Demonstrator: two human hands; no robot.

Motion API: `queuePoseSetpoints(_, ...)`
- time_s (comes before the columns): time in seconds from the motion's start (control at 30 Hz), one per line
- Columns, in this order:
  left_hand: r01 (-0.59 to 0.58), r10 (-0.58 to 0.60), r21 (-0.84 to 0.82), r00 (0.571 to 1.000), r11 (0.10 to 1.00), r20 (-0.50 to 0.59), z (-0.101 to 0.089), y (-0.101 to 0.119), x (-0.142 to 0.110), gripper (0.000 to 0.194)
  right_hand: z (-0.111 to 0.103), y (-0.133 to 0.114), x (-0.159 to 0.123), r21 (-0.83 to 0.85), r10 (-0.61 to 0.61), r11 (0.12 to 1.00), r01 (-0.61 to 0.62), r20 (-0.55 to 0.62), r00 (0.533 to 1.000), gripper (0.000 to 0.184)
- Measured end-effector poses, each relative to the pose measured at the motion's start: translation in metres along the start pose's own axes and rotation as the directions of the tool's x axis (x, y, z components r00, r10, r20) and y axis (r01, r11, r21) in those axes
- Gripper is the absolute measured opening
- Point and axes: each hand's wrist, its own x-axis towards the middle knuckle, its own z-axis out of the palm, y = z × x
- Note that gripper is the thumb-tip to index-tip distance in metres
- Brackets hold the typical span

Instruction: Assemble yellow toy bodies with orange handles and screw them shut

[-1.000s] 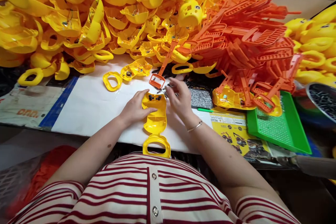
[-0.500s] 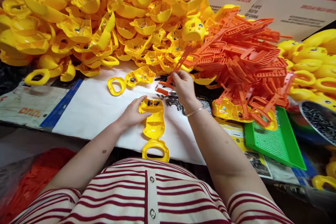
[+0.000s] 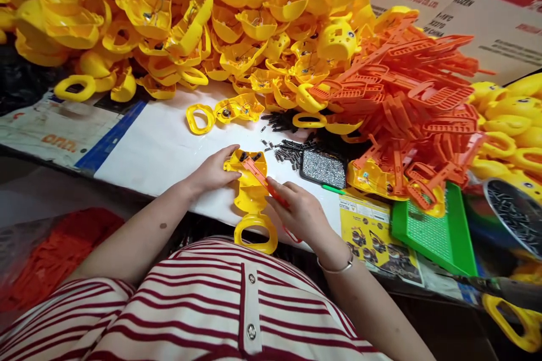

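A yellow plastic toy shell half [image 3: 250, 196] with a ring-shaped end lies hollow side up at the table's near edge. My left hand [image 3: 215, 172] grips its upper left side between thumb and fingers. Small black parts [image 3: 250, 156] sit inside the shell's top. My right hand [image 3: 302, 208] is closed on an orange plastic piece [image 3: 257, 172], whose narrow end reaches over the shell's upper compartment. Whether that end touches the shell I cannot tell. Part of the orange piece is hidden under my right hand.
Yellow shells [image 3: 169, 17] are heaped at the back, beside a pile of orange pieces [image 3: 406, 84]. Loose black parts [image 3: 290, 149] lie near a black tray of small metal bits [image 3: 324, 168]. A green tray [image 3: 455, 237] and a tub of dark screws [image 3: 519, 214] stand right.
My right hand has come from the pile side toward me, bringing the orange piece down over the yellow shell. My left hand keeps its hold. The view has shifted slightly.
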Motion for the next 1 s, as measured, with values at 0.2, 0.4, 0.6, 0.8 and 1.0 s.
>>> queuePoseSetpoints(0.2, -0.003, 0.003, -0.059, 1.000, 0.998, -0.006, -0.001, -0.006, -0.003, 0.079, 0.005, -0.005, 0.007, -0.181, 0.022, 0.983, -0.031, -0.051, 0.998, 0.034)
queuePoseSetpoints(0.4, 0.030, -0.029, -0.102, 1.000, 0.994, 0.009, -0.001, -0.004, -0.003, 0.083, -0.009, -0.015, 0.012, -0.160, 0.226, 0.966, -0.202, 0.152, 0.962, 0.040)
queuePoseSetpoints(0.6, 0.052, -0.050, -0.117, 0.999, 0.992, 0.015, 0.000, -0.001, -0.004, 0.084, -0.014, -0.013, 0.018, 0.250, 0.311, 0.891, -0.379, 0.272, 0.911, 0.041)
queuePoseSetpoints(0.8, 0.067, -0.066, -0.078, 0.998, 0.995, 0.005, 0.002, 0.008, -0.007, 0.081, -0.015, -0.020, 0.022, 0.570, 0.404, 0.573, -0.589, 0.428, 0.808, 0.051)
queuePoseSetpoints(1.0, 0.074, -0.074, 0.017, 0.997, 0.997, -0.024, 0.003, 0.028, -0.012, 0.077, -0.005, -0.042, 0.020, 0.323, 0.353, 0.843, -0.429, 0.270, 0.896, 0.028)
